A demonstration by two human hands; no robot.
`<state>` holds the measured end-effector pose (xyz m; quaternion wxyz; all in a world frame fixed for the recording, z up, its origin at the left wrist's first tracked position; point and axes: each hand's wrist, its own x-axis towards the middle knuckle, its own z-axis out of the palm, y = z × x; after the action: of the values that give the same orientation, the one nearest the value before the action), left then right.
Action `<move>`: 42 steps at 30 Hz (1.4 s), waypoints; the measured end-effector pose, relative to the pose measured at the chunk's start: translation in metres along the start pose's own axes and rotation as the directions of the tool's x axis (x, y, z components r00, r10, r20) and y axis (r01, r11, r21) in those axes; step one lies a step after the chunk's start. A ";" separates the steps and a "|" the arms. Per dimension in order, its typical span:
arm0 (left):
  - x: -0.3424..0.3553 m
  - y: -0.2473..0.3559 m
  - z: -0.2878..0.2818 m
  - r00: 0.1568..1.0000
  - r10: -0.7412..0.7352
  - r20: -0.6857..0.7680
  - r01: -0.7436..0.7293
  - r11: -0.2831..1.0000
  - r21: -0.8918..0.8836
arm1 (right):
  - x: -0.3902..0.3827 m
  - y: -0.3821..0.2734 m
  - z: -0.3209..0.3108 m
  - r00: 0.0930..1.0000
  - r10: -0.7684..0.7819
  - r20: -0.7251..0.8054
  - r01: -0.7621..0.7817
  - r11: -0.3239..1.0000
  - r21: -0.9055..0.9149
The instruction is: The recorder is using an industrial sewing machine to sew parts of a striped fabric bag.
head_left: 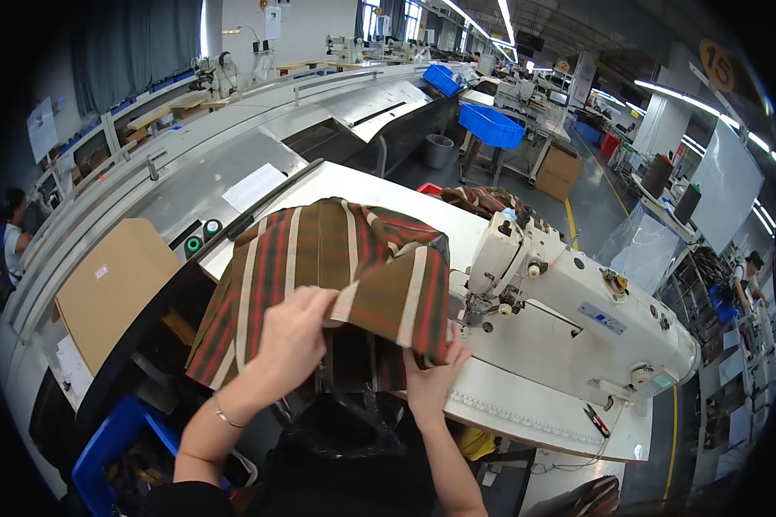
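A brown striped cloth piece [310, 250], with red, green and cream bands, lies spread over the sewing table and hangs off its near edge. My left hand [295, 334] pinches a raised fold of it near the middle. My right hand [435, 383] grips the near right corner of the same cloth, thumb up against the edge. Between my hands the flap is lifted, and dark material shows beneath. Just right of the cloth stands a white sewing machine [586, 302], its needle area close to my right hand.
A ruler strip [526, 419] runs along the table's near edge, with thread snips [596, 420] at its right end. More striped cloth [483, 200] lies behind the machine. Thread spools [195, 245] and a brown board [116, 297] are at left. A blue bin [103, 461] sits lower left.
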<state>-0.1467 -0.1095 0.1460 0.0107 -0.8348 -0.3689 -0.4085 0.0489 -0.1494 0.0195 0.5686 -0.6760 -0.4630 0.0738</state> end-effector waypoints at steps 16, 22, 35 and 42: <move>-0.054 0.000 -0.265 0.903 0.386 -0.190 0.048 0.349 0.936 | -0.060 -0.090 0.011 0.722 -0.650 0.238 0.527 0.739 0.420; 0.016 -0.007 -0.300 0.949 0.118 0.292 -0.313 0.256 0.914 | -0.150 -0.119 0.018 0.503 -0.744 0.441 0.502 0.666 0.552; 0.062 -0.088 -0.077 0.432 -0.149 0.890 -0.863 0.218 0.455 | -0.031 -0.041 -0.119 0.525 0.097 0.846 -0.333 0.938 0.100; 0.115 -0.063 0.020 0.383 0.088 0.920 -0.900 0.258 0.350 | 0.072 -0.054 -0.191 0.742 0.217 0.634 0.106 0.896 -0.431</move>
<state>-0.1272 0.0129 0.1944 0.4089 -0.8636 -0.1460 0.2563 0.1796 -0.2361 0.1605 0.1946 -0.7282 -0.6187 0.2215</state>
